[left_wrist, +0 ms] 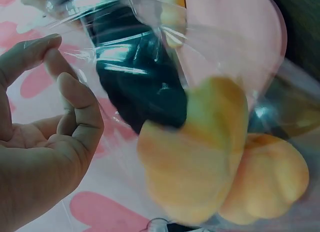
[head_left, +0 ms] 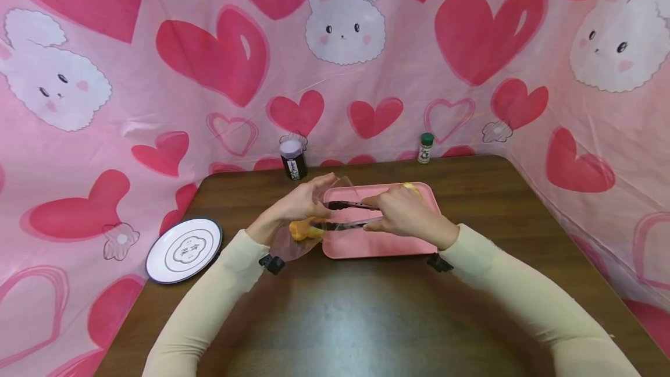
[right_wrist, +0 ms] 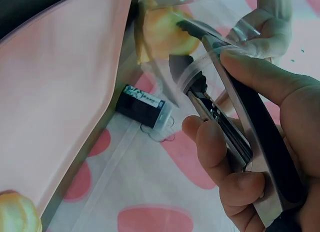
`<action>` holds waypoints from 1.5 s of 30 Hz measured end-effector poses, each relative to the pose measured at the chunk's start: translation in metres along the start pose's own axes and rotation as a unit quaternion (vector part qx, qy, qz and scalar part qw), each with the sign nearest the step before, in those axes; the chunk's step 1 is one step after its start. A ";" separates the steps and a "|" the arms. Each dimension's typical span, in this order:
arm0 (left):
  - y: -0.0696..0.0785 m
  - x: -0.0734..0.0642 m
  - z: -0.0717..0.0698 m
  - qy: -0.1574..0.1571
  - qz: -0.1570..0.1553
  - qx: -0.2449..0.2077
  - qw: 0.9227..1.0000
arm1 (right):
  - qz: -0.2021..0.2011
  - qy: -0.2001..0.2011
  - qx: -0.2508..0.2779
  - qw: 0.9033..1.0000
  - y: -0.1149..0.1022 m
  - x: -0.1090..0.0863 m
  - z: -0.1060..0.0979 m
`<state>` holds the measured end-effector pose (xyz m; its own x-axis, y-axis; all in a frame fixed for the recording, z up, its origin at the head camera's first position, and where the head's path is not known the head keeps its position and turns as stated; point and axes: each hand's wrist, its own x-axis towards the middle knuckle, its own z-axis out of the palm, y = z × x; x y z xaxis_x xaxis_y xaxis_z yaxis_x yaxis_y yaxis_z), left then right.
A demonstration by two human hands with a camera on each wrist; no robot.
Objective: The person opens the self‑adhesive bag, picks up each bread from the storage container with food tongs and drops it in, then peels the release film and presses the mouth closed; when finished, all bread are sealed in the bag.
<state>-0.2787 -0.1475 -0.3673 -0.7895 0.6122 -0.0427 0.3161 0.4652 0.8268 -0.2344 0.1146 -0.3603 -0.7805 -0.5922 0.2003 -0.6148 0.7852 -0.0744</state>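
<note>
A clear plastic bag (head_left: 287,246) hangs over the left part of the pink tray, its edge pinched between the thumb and fingers of my left hand (head_left: 299,199). Inside the bag are two yellow-orange bread rolls, one bread roll (left_wrist: 192,167) overlapping a second roll (left_wrist: 270,179) in the left wrist view. My right hand (head_left: 405,214) grips metal tongs (right_wrist: 242,109) with black tips. Their arms are spread apart, and the tips reach through the bag's mouth. One black tip (left_wrist: 140,76) overlaps the nearer roll in the left wrist view.
Under both hands lies the pink tray (head_left: 377,244), with a yellow bread piece (head_left: 412,188) near its far right corner. A dark jar (head_left: 294,162) and a green-capped shaker (head_left: 426,149) stand along the back edge. On the left is a white plate (head_left: 180,263).
</note>
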 end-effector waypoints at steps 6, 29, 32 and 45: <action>0.004 0.002 0.005 -0.006 -0.009 -0.009 1.000 | -0.013 -0.006 0.012 1.000 -0.004 0.006 0.001; -0.004 0.001 0.000 0.001 -0.019 0.020 1.000 | 0.030 -0.031 0.059 0.997 0.004 0.006 0.003; -0.007 0.001 -0.001 0.005 -0.028 0.025 0.999 | 0.036 -0.029 0.063 0.997 0.008 0.002 0.001; -0.015 -0.001 -0.005 0.037 -0.059 0.046 0.997 | 0.075 -0.011 0.093 0.993 0.031 -0.021 -0.014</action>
<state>-0.2850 -0.1577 -0.3767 -0.8595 0.5029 -0.0915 0.2633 0.5890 0.7641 -0.2353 0.1539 -0.3534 -0.8656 -0.4768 0.1527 -0.5006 0.8188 -0.2809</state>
